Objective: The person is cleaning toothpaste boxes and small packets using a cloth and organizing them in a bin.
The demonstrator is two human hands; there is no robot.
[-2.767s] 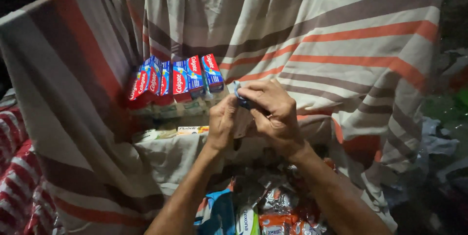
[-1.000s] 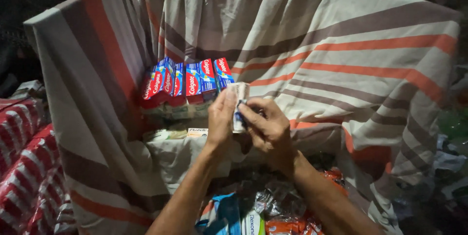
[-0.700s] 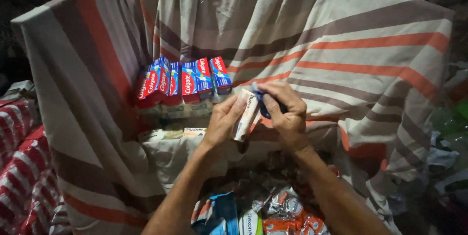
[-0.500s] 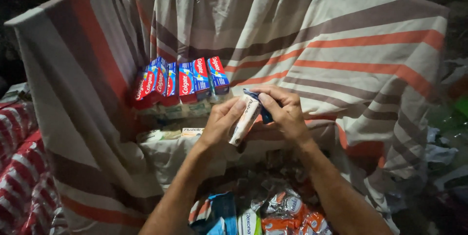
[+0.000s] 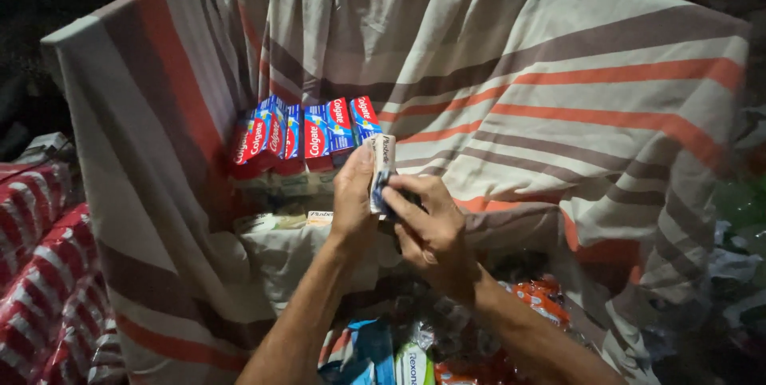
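I see a row of cartons (image 5: 303, 136) standing against the back-left wall of the cloth-lined bin (image 5: 558, 98); my hands hold a small box (image 5: 381, 171) just right of them, above loose packets (image 5: 399, 353) at the near edge.

1. I take this for a small shop's stock corner or market stall, dimly lit.
2. Just beyond the left hand (image 5: 355, 201) I see a row of red-and-blue toothpaste boxes (image 5: 303, 136), many of one kind, stacked as goods.
3. A striped cloth (image 5: 558, 98) drapes the bin around both hands.
4. Below the right hand (image 5: 431, 229) lie heaped packaged goods (image 5: 415, 345).
5. Far left of the hands, red-and-white wrapped bundles (image 5: 48, 273) pile up.
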